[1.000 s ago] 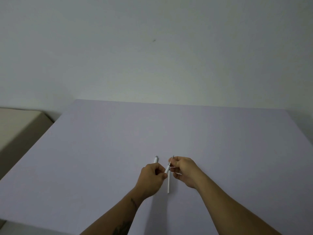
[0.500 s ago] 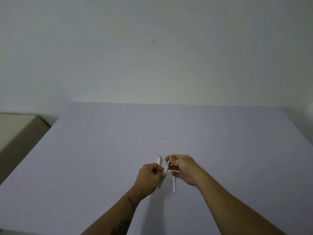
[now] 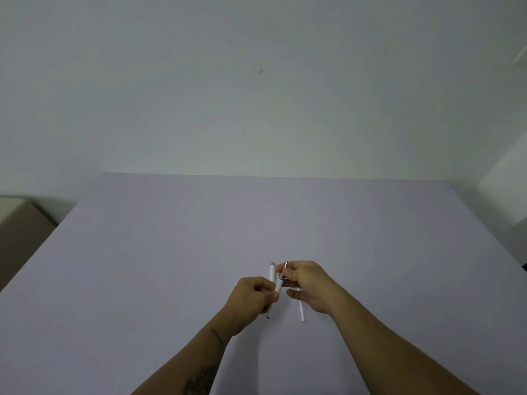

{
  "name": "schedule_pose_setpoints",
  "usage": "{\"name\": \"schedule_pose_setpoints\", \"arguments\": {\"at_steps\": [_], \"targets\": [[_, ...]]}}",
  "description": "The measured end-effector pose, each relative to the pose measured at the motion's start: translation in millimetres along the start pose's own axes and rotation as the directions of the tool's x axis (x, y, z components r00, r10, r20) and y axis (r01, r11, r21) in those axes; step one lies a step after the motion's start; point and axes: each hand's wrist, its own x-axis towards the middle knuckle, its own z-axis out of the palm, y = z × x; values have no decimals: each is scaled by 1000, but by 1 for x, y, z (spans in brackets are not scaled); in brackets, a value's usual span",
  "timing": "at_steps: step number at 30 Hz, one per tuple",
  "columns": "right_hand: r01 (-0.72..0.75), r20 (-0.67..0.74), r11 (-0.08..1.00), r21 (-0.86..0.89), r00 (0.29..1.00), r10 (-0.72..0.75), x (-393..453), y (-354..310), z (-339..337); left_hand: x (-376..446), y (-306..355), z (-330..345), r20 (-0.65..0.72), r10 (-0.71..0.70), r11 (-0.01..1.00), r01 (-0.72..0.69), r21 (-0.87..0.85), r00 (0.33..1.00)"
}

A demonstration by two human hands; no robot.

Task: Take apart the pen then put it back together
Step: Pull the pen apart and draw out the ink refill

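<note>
My left hand (image 3: 252, 299) is closed around a white pen barrel (image 3: 278, 287), which slants up to the right. The barrel's dark lower end shows below the fist. My right hand (image 3: 309, 283) pinches the pen's metal tip (image 3: 285, 265) at the upper end. A second white piece with a grey end (image 3: 272, 271) stands just left of the barrel. I cannot tell whether it is held or lies on the table. A thin white tube (image 3: 301, 310) sticks out under my right palm.
The work happens near the front middle of a lilac table (image 3: 171, 252). A beige box (image 3: 20, 223) stands off its left edge. A white wall runs behind, and a white block (image 3: 507, 183) sits at the far right.
The thin white tube has shifted right, from between my hands to under my right palm. Both hands keep their hold on the pen.
</note>
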Motion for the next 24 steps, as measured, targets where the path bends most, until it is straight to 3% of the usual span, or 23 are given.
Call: {"name": "schedule_pose_setpoints", "arguments": {"at_steps": [4, 16, 24], "targets": [[-5, -15, 1000, -3, 1000, 5, -2, -1, 5, 0, -1, -11, 58, -29, 996, 34, -82, 998], [40, -106, 985, -167, 993, -59, -4, -4, 7, 6, 5, -13, 112, -38, 999, 40, -15, 993], [89, -118, 983, -162, 987, -109, -6, -10, 5, 9, 12, -15, 124, -35, 998, 42, -53, 992]]}}
